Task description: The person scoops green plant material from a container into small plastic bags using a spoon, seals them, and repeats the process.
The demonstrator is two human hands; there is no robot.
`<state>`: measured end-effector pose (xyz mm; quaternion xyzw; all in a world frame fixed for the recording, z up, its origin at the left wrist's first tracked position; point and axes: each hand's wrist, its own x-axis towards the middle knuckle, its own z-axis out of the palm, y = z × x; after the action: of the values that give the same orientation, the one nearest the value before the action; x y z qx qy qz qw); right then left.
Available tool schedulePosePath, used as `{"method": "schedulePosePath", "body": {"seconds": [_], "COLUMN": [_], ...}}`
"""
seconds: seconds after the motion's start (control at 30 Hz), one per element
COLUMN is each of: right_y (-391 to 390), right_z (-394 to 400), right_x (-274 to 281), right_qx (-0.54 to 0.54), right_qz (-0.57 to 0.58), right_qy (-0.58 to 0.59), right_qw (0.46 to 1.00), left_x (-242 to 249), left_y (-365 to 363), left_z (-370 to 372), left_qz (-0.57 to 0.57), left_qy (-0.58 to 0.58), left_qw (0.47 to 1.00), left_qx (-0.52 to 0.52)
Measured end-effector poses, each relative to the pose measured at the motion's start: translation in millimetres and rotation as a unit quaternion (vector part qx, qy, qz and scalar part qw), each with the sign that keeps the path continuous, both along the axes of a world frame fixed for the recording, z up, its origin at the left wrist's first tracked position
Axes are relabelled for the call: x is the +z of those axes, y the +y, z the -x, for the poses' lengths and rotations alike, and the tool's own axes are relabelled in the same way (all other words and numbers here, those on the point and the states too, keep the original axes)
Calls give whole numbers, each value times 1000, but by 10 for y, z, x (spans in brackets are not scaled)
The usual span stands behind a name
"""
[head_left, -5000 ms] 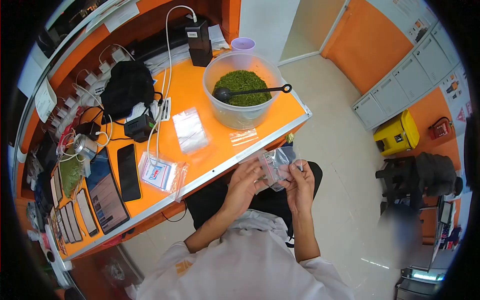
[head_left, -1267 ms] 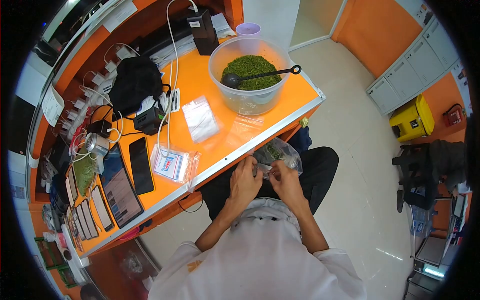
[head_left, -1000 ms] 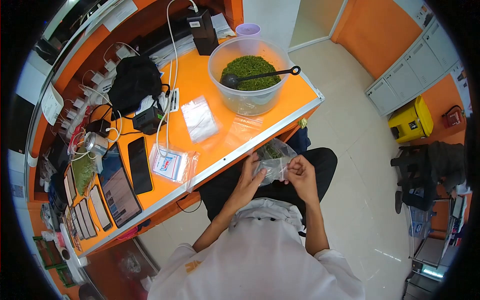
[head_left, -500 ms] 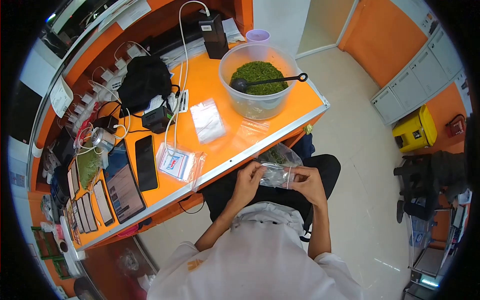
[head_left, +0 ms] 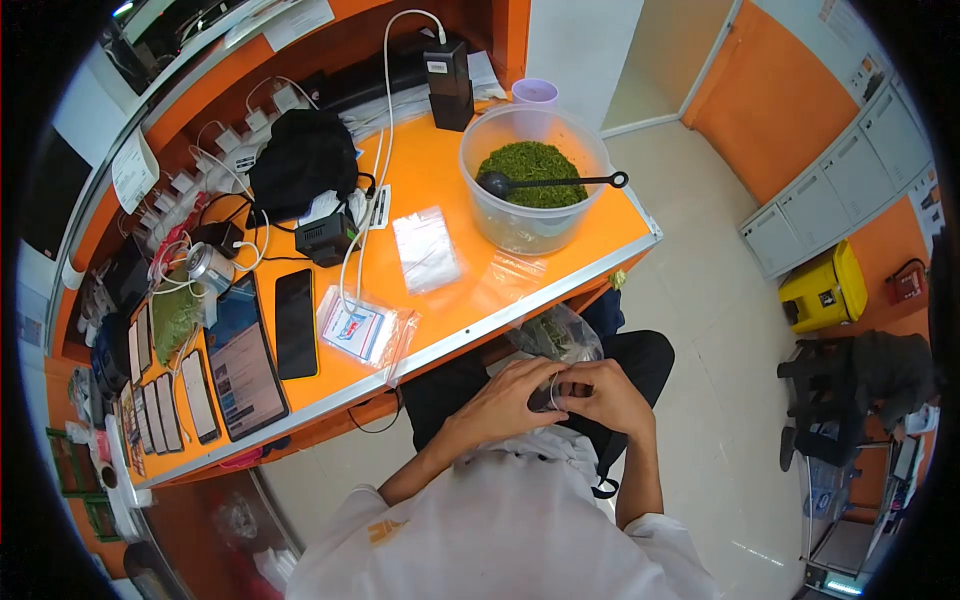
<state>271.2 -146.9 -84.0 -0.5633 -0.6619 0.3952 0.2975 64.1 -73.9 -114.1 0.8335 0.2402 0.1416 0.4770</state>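
A clear plastic bag [head_left: 562,333] with chopped green leaves in it sits at my lap, below the table edge. My left hand [head_left: 512,402] is closed over the bag's upper part, fingers bent across it. Close against it, my right hand [head_left: 606,396] pinches with thumb and fingertips at the same part. A thin pale loop [head_left: 553,388], perhaps a rubber band, shows between the hands. The fingers hide most of the gathered plastic. On the table stands a clear tub [head_left: 520,232] of chopped green leaves [head_left: 530,160], with a black ladle [head_left: 550,183] resting in it.
Flat plastic bags [head_left: 425,250] and a zip bag with a printed label [head_left: 357,328] lie on the orange table [head_left: 440,318]. To the left are phones [head_left: 296,325], a tablet [head_left: 246,365] and charging cables. A yellow bin [head_left: 825,287] stands on the floor at right.
My hands have come together over the bag's upper part, the left moving right and reaching across it. The stretched clear plastic between them is now mostly covered. The view has shifted slightly.
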Motion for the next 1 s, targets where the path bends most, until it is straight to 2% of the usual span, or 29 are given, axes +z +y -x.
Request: {"method": "schedulePosePath", "body": {"seconds": [0.17, 0.27, 0.37, 0.43, 0.47, 0.5, 0.57, 0.6, 0.77, 0.83, 0.93, 1.0], "right_y": [101, 192, 297, 406, 498, 585, 756, 848, 1181, 1227, 1136, 1005], "right_z": [0, 11, 35, 96, 131, 197, 370, 448, 723, 744, 684, 563], "right_x": [241, 386, 477, 600, 593, 583, 555, 523, 306, 289, 515, 793], "right_qx": [-2, -1, -6, -112, -90, -87, -24, 19, 43, 12, -7, -35], "right_qz": [-23, 15, -28, -125, -211, -212, -245, -214, -251, -235, -186, -237], "right_qy": [16, 9, 9, -3, -45, -45, -193, -237, -229, -152, -98, -102], "right_qw": [1000, 1000, 1000, 986, 972, 972, 950, 947, 940, 960, 977, 965], "left_x": [119, 178, 256, 247, 240, 215, 137, 120, 132, 99, 69, 93], "left_y": [48, 101, 156, 170, 163, 156, 133, 120, 91, 80, 100, 128], "left_z": [38, 75, 162, 265, 321, 369, 455, 491, 629, 647, 644, 617], "left_qz": [-25, -30, 6, 31, 57, 56, 79, 77, 88, 89, 100, 92], "left_qy": [-48, -74, -111, -111, -109, -110, -117, -118, -104, -113, -118, -134], "left_qw": [998, 995, 991, 989, 988, 987, 985, 984, 983, 981, 982, 982], "left_qx": [32, 51, 78, 91, 98, 101, 103, 106, 123, 128, 110, 100]}}
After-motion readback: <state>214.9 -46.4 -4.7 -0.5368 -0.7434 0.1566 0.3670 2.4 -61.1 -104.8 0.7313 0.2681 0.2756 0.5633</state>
